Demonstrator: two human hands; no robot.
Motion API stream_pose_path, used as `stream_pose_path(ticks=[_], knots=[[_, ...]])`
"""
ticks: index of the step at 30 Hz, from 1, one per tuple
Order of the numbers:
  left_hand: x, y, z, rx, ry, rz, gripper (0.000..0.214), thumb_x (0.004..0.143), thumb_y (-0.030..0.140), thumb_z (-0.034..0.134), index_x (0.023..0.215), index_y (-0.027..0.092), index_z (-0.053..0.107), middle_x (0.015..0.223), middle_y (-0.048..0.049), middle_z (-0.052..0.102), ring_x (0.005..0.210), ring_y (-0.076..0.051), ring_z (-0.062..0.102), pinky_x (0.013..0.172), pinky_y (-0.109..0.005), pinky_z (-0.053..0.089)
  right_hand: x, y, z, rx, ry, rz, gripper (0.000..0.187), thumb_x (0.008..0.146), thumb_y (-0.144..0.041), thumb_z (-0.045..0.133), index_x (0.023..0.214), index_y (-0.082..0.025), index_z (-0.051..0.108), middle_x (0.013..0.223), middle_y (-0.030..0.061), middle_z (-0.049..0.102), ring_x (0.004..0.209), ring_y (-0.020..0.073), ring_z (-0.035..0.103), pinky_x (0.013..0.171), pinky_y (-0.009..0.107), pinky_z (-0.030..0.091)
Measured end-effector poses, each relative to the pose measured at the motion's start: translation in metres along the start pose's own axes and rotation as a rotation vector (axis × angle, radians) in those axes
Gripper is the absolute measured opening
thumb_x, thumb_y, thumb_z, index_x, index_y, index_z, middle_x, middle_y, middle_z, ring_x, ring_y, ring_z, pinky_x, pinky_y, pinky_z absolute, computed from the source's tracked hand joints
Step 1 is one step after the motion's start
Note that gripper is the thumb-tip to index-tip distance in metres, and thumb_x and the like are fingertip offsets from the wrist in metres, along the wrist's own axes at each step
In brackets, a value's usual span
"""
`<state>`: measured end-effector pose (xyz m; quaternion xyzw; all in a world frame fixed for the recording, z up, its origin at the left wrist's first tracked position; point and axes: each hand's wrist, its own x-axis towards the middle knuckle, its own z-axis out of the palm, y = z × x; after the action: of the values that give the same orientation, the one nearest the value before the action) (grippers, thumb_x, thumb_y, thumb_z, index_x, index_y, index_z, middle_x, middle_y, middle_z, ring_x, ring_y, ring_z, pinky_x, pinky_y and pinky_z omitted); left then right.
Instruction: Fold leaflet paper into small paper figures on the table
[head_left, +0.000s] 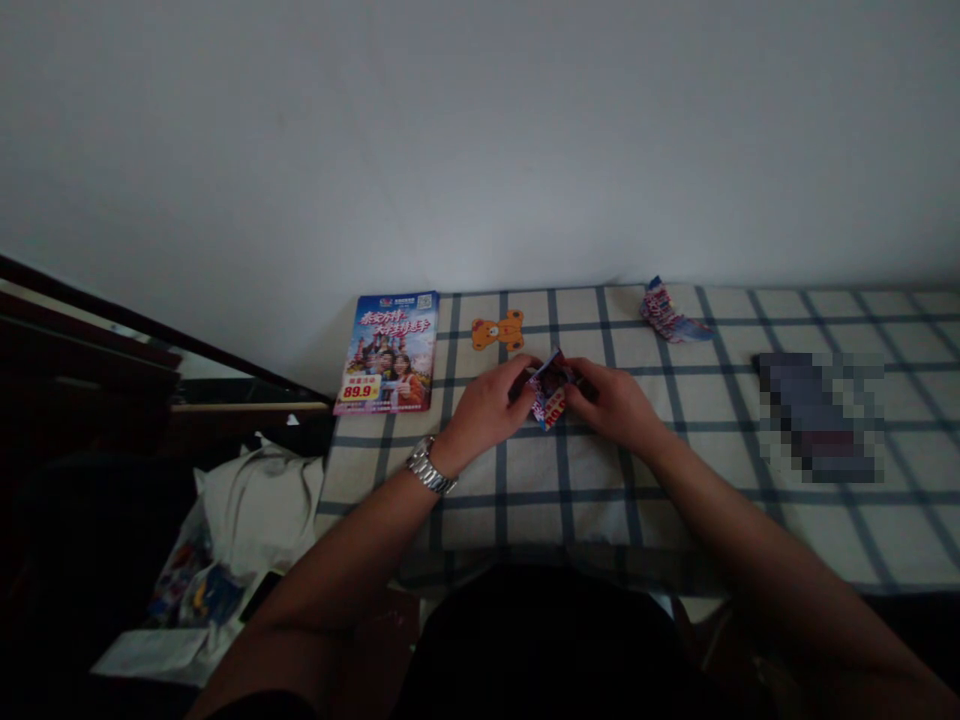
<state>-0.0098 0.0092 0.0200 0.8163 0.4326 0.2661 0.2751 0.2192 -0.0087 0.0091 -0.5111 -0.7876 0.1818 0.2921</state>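
Between my two hands is a small folded paper flyer (pixel 550 392), printed in blue, pink and red with part of a number showing. My left hand (pixel 491 405), with a metal watch on the wrist, pinches its left side. The right side is gripped by the fingers of my right hand (pixel 611 402). A stack of flyers (pixel 390 352) with similar printing lies flat to the left. Just beyond my left hand rests a flat orange bear cutout (pixel 497 330). Farther off on the right is another folded, creased flyer (pixel 670 315).
A checked cloth (pixel 562 510) covers the table, which meets a plain wall (pixel 525 140) at the back. To the right lies a blurred-out dark rectangular object (pixel 817 415). White bags (pixel 259 500) stand low at the left, near a dark wooden frame (pixel 82 380).
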Motion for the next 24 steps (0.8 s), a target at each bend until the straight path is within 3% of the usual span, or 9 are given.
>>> stream_pose_path(ticks=[8, 19, 24], knots=[[0.0002, -0.0014, 0.0008, -0.058, -0.008, 0.01, 0.025, 0.103, 0.021, 0.052, 0.127, 0.024, 0.058, 0.116, -0.005, 0.074, 0.102, -0.02, 0.072, 0.09, -0.035, 0.057, 0.001, 0.0002, 0.0019, 0.038, -0.002, 0.017, 0.027, 0.097, -0.023, 0.058, 0.123, -0.021, 0.067, 0.093, 0.0052, 0.078, 0.073, 0.0208, 0.071, 0.065, 0.029, 0.05], [-0.0013, 0.0026, 0.001, -0.071, 0.023, -0.041, 0.021, 0.107, 0.04, 0.053, 0.116, 0.023, 0.061, 0.1, -0.0034, 0.076, 0.089, -0.018, 0.073, 0.078, -0.031, 0.056, 0.0004, 0.0023, 0.0038, -0.008, 0.043, 0.009, 0.019, 0.094, -0.023, 0.06, 0.112, -0.022, 0.066, 0.081, 0.0031, 0.073, 0.064, 0.0187, 0.064, 0.059, 0.027, 0.045], [-0.0006, 0.002, 0.0002, -0.08, 0.036, -0.042, 0.019, 0.106, 0.037, 0.056, 0.114, 0.022, 0.064, 0.102, -0.0033, 0.077, 0.09, -0.018, 0.073, 0.08, -0.031, 0.057, -0.0002, 0.0026, 0.0036, -0.008, 0.05, 0.007, 0.025, 0.095, -0.024, 0.061, 0.119, -0.02, 0.068, 0.087, 0.0052, 0.076, 0.067, 0.0193, 0.067, 0.062, 0.029, 0.049]])
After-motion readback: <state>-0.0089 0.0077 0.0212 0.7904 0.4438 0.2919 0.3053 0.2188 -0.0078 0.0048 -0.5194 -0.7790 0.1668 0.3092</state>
